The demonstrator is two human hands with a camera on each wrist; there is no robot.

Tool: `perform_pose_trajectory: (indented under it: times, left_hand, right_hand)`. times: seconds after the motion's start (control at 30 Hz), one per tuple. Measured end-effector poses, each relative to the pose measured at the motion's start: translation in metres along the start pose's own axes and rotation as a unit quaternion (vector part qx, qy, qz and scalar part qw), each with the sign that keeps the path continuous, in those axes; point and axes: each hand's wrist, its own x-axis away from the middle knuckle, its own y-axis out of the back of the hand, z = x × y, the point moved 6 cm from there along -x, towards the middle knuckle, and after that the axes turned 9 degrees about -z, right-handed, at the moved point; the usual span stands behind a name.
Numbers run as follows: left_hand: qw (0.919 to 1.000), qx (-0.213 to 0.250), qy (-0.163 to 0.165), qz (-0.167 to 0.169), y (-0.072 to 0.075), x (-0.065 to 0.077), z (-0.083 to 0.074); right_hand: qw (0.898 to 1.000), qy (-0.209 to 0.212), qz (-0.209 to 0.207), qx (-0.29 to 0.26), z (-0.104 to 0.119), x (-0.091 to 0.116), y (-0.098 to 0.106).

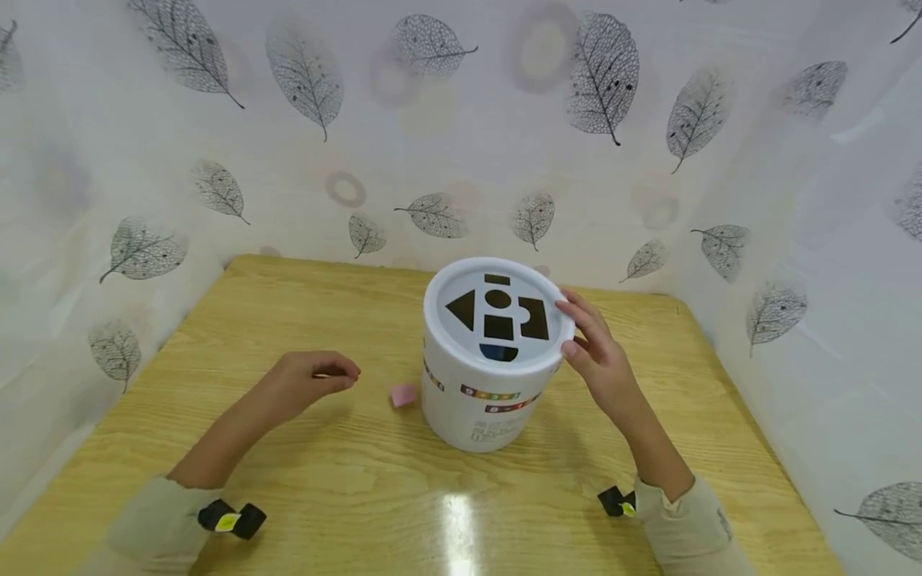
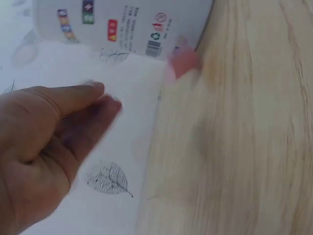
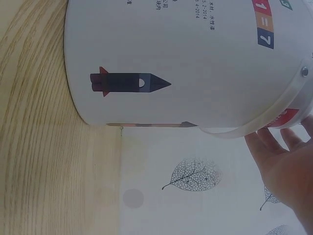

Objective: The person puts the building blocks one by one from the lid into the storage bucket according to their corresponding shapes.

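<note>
A white bucket (image 1: 461, 416) stands upright on the table, its lid (image 1: 471, 340) cut with several shaped holes: a triangle, a circle, rectangles, a half-round and a notched square. My right hand (image 1: 601, 360) rests its thumb and fingertips on the lid's right rim. In the right wrist view the fingers (image 3: 266, 147) reach the bucket near its white handle (image 3: 274, 120). Left of the bucket's base lies a small pink block (image 1: 403, 395). My left hand (image 1: 306, 384) hovers to the left of that block, fingers loosely bent and thumb near them, with nothing visible between them.
The wooden table (image 1: 346, 488) reaches back to a pale leaf-patterned sheet (image 1: 446, 144), which also hangs along both sides. Coloured number strips and a rocket picture (image 3: 122, 82) decorate the bucket's wall. Black bands (image 1: 232, 518) sit at the wrists.
</note>
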Motion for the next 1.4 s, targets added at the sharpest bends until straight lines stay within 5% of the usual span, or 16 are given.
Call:
perform_pose_trajectory:
  times: [0.2, 0.3, 0.77, 0.97, 1.23, 1.4]
  left_hand:
    - [0.9974, -0.037, 0.017, 0.060, -0.039, -0.005, -0.002]
    - [0.9955, -0.051, 0.032, 0.073, -0.047, -0.006, 0.000]
    - [0.9970, -0.058, 0.033, 0.039, 0.001, 0.028, 0.026]
    - [0.9975, -0.060, 0.009, 0.035, -0.002, 0.039, 0.027]
    - [0.9903, -0.126, -0.058, 0.004, -0.012, 0.043, 0.023]
    - [0.9864, -0.151, -0.066, 0.004, -0.018, 0.043, 0.024]
  right_hand:
    - [1.000, -0.009, -0.001, 0.000, 0.000, 0.004, 0.000]
    - [1.000, -0.006, -0.002, 0.000, 0.000, 0.003, -0.001]
    - [1.000, -0.006, -0.005, 0.006, -0.001, 0.001, 0.001]
    - [1.000, -0.004, -0.006, 0.000, -0.004, 0.001, 0.002]
    - [1.000, -0.002, -0.001, -0.002, -0.003, 0.000, 0.000]
    - [1.000, -0.002, 0.002, -0.007, -0.004, 0.000, -0.001]
